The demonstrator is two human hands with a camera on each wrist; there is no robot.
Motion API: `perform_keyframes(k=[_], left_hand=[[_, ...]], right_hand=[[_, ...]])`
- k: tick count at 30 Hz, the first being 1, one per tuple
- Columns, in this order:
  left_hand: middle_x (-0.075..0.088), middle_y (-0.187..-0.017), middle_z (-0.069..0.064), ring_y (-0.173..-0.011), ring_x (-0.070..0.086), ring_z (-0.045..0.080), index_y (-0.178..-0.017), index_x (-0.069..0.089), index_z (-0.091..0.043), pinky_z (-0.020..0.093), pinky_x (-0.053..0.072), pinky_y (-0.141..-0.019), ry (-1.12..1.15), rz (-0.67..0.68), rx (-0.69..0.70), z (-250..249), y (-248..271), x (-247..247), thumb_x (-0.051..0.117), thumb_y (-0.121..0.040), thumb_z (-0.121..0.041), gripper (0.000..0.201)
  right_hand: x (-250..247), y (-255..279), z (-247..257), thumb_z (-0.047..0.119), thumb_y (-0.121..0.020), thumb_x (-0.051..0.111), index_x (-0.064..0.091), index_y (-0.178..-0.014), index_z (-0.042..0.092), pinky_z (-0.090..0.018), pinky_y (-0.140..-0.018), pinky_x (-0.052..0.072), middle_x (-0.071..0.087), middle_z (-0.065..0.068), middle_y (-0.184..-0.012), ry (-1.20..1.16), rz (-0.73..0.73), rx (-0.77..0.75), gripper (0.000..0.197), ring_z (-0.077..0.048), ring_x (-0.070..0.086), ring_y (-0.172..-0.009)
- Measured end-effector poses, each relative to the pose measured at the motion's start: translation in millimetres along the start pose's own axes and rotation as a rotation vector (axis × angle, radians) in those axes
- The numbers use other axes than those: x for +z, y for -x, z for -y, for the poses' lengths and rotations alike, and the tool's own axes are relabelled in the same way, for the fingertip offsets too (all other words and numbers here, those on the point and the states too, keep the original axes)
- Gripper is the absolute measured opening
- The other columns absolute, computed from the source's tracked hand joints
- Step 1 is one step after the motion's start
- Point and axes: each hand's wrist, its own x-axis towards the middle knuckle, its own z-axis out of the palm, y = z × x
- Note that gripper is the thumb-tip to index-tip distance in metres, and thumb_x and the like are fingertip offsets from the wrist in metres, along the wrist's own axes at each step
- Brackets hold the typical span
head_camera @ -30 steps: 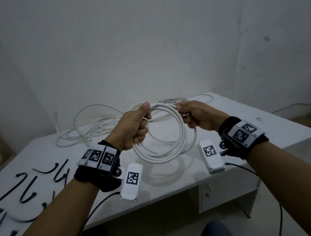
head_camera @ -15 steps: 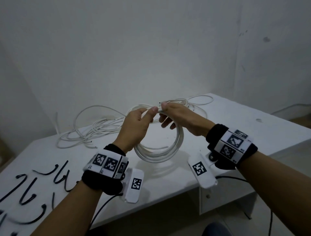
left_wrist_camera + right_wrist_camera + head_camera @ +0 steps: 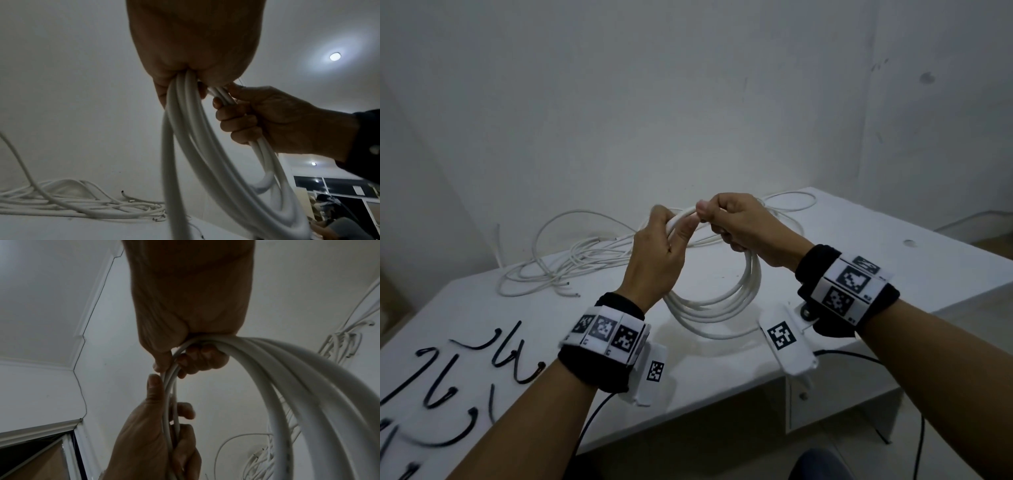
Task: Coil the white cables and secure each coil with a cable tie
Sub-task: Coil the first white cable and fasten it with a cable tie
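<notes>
Hands now closer together: left hand (image 3: pixel 657 253) and right hand (image 3: pixel 743 226) fingers (image 3: pixel 236 116) wrapped round coil (image 3: pixel 722 301) top, above worktop (image 3: pixel 859 246).

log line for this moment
stage: coiling | left hand: holds coil | right hand: holds coil | ties: on table, unused

right hand (image 3: pixel 739 222) moved in beside left hand (image 3: pixel 661 253), both now gripping coil (image 3: pixel 722 301) top

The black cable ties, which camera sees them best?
The head view: the black cable ties lie loose on the white table at its left end. Both wrist views show none of them, only hands and white cable.
</notes>
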Motion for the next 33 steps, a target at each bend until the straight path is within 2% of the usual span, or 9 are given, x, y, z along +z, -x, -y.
perform_keyframes(k=[3,7,10,13,18,22,26,30,33], left_hand=[[0.061,-0.074,0.023,-0.039,0.041,0.011,-0.096,0.028,-0.018,0.028,0.038,-0.037,0.108,-0.029,-0.063,-0.9,-3.3,-3.6,0.057,-0.088,-0.047,0.042],[0.055,-0.071,-0.011,-0.057,0.047,0.0,-0.091,0.048,-0.015,0.011,0.037,-0.051,0.03,0.004,-0.089,3.9,-7.6,-7.9,0.06,-0.09,-0.043,0.031],[0.054,-0.07,-0.014,-0.054,0.046,-0.004,-0.079,0.046,-0.022,0.011,0.036,-0.053,0.003,0.088,-0.086,7.0,-8.9,-8.4,0.059,-0.092,-0.041,0.026],[0.066,-0.083,-0.003,-0.068,0.06,0.006,-0.084,0.046,-0.024,0.026,0.047,-0.064,0.046,0.159,-0.093,10.6,-10.0,-5.8,0.054,-0.089,-0.051,0.029],[0.059,-0.065,0.006,-0.041,0.044,0.006,-0.097,0.048,-0.019,0.021,0.035,-0.042,0.312,0.168,-0.219,1.8,-8.0,-7.9,0.058,-0.073,-0.061,0.049],[0.051,-0.047,0.0,-0.042,0.047,0.013,-0.073,0.056,-0.011,0.027,0.042,-0.047,0.377,0.227,-0.363,6.4,-5.2,-13.9,0.061,-0.078,-0.052,0.041],[0.033,-0.042,-0.003,-0.036,0.028,0.01,-0.063,0.049,-0.016,0.019,0.025,-0.04,0.448,0.132,-0.41,8.8,-5.8,-12.4,0.061,-0.09,-0.038,0.036],[0.04,-0.042,-0.007,-0.041,0.029,0.013,-0.063,0.06,-0.022,0.025,0.024,-0.043,0.318,0.227,-0.316,5.1,-6.8,-12.9,0.064,-0.089,-0.036,0.03],[0.043,-0.044,-0.01,-0.044,0.03,0.013,-0.074,0.062,-0.014,0.026,0.025,-0.044,0.337,0.281,-0.331,2.0,-7.8,-10.8,0.065,-0.086,-0.04,0.029]], right_hand=[[3.5,0.2,-8.3,0.04,-0.095,0.053,0.058,-0.085,0.009,-0.023,-0.044,0.024,0.04,0.005,-0.059,-0.04,-0.011,0.026,0.033,-0.008,0.03,-0.048],[4.4,0.1,-12.8,0.037,-0.096,0.052,0.059,-0.099,-0.003,-0.026,-0.046,0.036,0.045,-0.001,-0.063,-0.048,0.028,0.088,0.04,-0.013,0.041,-0.052],[1.3,-3.4,-5.4,0.035,-0.097,0.049,0.06,-0.086,0.005,-0.037,-0.06,0.047,0.057,-0.01,-0.071,0.023,0.104,0.071,0.034,-0.023,0.054,-0.062],[10.1,-8.7,-0.2,0.052,-0.097,0.038,0.059,-0.066,0.015,-0.029,-0.049,0.038,0.052,-0.005,-0.061,0.148,0.133,0.051,0.053,-0.018,0.045,-0.052],[20.5,-13.2,-10.8,0.053,-0.097,0.035,0.061,-0.062,0.006,-0.02,-0.043,0.031,0.052,0.004,-0.054,0.338,-0.111,-0.001,0.064,-0.002,0.04,-0.034],[14.7,-17.0,-17.6,0.045,-0.1,0.036,0.056,-0.054,0.016,-0.028,-0.049,0.034,0.054,0.001,-0.052,0.24,-0.327,-0.052,0.058,-0.009,0.043,-0.04],[15.7,-14.2,-21.6,0.04,-0.1,0.04,0.056,-0.059,0.01,-0.027,-0.044,0.037,0.052,-0.005,-0.053,0.038,-0.214,0.003,0.053,-0.016,0.044,-0.04],[13.4,-16.5,-8.1,0.049,-0.097,0.037,0.062,-0.064,0.007,-0.029,-0.052,0.046,0.061,-0.011,-0.056,0.1,-0.001,0.084,0.059,-0.022,0.056,-0.051],[22.7,-16.8,-6.9,0.058,-0.095,0.036,0.046,-0.05,0.013,-0.02,-0.038,0.032,0.044,0.001,-0.043,0.215,0.001,0.034,0.064,-0.011,0.038,-0.036]])
